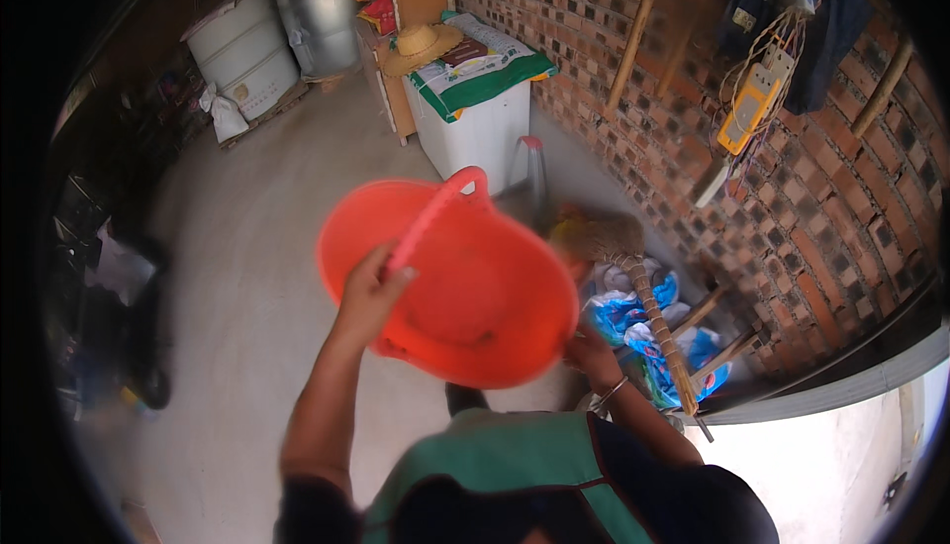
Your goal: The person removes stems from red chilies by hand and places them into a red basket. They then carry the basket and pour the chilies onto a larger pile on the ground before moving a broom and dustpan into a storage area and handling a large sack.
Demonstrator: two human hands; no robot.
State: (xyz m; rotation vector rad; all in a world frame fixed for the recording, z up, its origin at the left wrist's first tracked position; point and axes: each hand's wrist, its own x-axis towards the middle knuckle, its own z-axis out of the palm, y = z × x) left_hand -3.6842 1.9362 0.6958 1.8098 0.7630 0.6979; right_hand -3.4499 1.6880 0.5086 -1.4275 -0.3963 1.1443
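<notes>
A red plastic basket [460,296] with an arched pinkish handle is held up in front of my body, tilted so its inside faces me. A few dark specks lie on its inner wall. My left hand [371,292] is closed around the lower left part of the handle. Against the basket's right side is my right hand [592,354], curled at the edge, its fingers partly hidden and slightly blurred. A bracelet circles the right wrist.
On the right, a broom [658,331] leans over blue and white plastic bags [633,311] by the brick wall [792,217]. Ahead stands a white chest [475,138] bearing a green-edged sack and a straw hat [424,47]. Large drums [247,54] stand far left. An orange-yellow device [749,108] hangs among wires.
</notes>
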